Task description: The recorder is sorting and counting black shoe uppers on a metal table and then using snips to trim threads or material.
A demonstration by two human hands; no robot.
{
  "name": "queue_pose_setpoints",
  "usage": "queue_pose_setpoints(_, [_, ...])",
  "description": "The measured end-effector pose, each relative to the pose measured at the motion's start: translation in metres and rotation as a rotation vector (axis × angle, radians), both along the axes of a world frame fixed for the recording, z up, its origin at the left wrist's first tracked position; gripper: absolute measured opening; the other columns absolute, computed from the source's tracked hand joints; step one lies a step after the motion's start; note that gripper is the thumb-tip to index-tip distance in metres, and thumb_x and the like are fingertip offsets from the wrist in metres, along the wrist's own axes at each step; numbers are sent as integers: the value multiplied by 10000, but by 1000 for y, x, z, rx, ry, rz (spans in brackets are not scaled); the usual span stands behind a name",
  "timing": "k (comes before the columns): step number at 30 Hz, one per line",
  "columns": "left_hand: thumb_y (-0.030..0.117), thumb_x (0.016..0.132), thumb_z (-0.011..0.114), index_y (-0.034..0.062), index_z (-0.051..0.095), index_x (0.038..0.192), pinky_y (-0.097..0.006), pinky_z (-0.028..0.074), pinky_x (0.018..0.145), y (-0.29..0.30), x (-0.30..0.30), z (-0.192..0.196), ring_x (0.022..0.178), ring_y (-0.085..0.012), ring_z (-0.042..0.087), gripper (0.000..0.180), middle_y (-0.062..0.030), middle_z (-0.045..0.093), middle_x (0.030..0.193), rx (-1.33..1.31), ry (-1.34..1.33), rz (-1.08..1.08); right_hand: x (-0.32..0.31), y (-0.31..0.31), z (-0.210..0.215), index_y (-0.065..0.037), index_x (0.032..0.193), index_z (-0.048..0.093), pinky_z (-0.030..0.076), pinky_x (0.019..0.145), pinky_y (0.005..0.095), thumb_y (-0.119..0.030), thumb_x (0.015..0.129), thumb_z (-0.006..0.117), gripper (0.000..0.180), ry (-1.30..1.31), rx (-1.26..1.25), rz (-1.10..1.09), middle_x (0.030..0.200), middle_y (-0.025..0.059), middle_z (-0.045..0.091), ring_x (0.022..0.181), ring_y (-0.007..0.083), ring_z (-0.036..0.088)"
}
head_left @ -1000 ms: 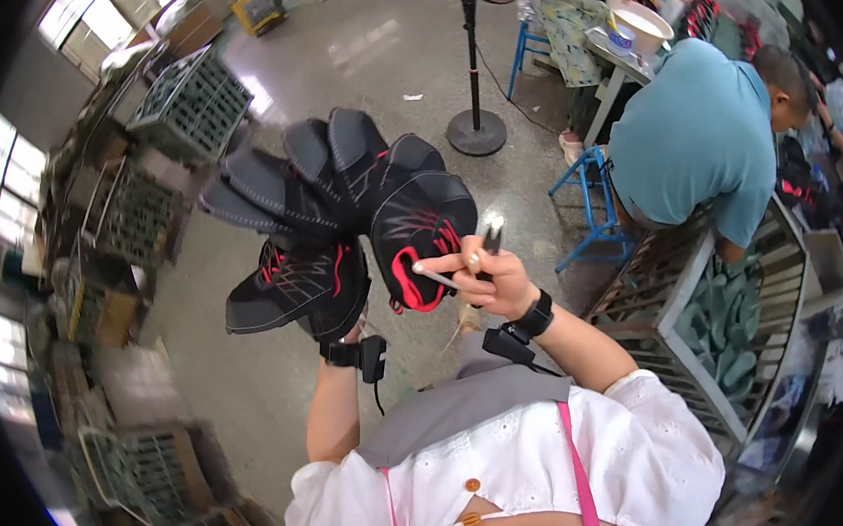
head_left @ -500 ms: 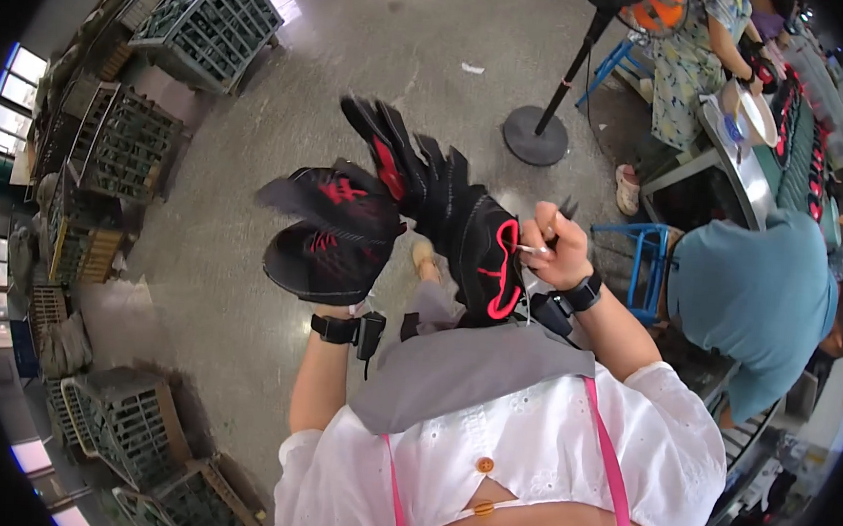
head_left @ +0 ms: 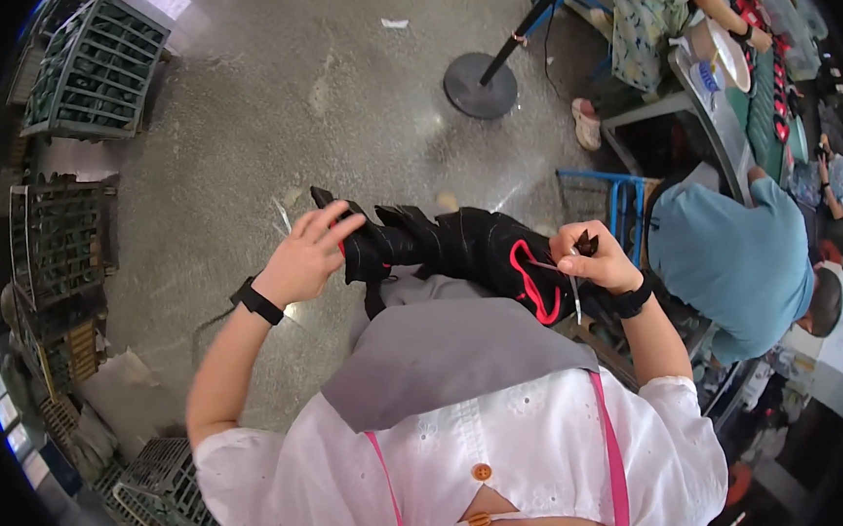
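Observation:
A row of black shoe uppers (head_left: 467,242), nested together, lies across my grey apron (head_left: 464,359). The rightmost one has a bright red-pink edging (head_left: 534,288) around its opening. My left hand (head_left: 310,255) is at the row's left end, its fingers apart and slightly blurred; whether they touch the black material I cannot tell. At the right end my right hand (head_left: 593,260) is closed on a slim metal tool (head_left: 544,265) with a dark handle, its thin shaft pointing into the red-edged opening. A pale cord end (head_left: 578,305) hangs below that hand.
Metal cage carts (head_left: 98,69) stand along the left side. Ahead is a round black stand base (head_left: 480,85) on the concrete floor. To my right, a person in a blue shirt (head_left: 734,260) sits beside a blue stool (head_left: 602,193); another person's workbench (head_left: 711,112) lies beyond.
The black pieces with red lacing that my left hand held are gone from it, and it has opened and moved left. The row of uppers now lies more level across my lap.

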State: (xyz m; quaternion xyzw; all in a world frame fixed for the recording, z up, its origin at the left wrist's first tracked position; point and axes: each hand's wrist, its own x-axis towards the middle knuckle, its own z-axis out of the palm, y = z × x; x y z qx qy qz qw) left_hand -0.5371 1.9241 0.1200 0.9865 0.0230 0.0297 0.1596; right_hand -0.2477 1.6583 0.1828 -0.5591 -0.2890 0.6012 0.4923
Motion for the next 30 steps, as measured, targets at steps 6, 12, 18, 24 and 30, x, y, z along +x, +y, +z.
queue_pose_setpoints(6, [153,657,658,89,646,587,-436,233,1014,14,44,10,1305,-287,178,95,-120,252,1389,-182,423,-475,1,-26,-10,-78,585,377,227,481,217,-174,766,651,342,99,-50,-80,576,-33,381,532,58,298])
queue_pose_setpoints(12, [186,673,677,86,651,584,-444,264,979,17,43,-2,1301,-282,186,136,-120,206,1410,-298,442,-453,-1,-83,-32,-88,619,427,233,398,196,-191,777,642,286,216,-219,-304,562,-28,408,440,42,342])
queue_pose_setpoints(18, [174,595,694,76,651,595,-358,330,925,-1,40,-7,1221,-260,333,107,-145,329,1350,-285,430,-423,-2,-109,-48,-104,656,419,243,374,192,-184,822,578,243,247,-439,-732,538,-24,382,429,51,332])
queue_pose_setpoints(24, [138,619,613,40,615,637,-368,394,877,-19,12,-41,967,-294,546,100,-166,585,1040,-215,78,-435,-7,-156,-98,-105,691,459,244,341,210,-200,840,549,199,205,-648,-805,503,-14,426,381,69,334])
queue_pose_setpoints(30, [121,614,594,36,604,622,-346,464,769,-28,11,-36,841,-282,563,86,-152,554,1098,-244,151,-433,-34,-171,-129,-108,726,481,258,361,225,-200,840,550,162,200,-901,-877,524,-22,434,399,70,348])
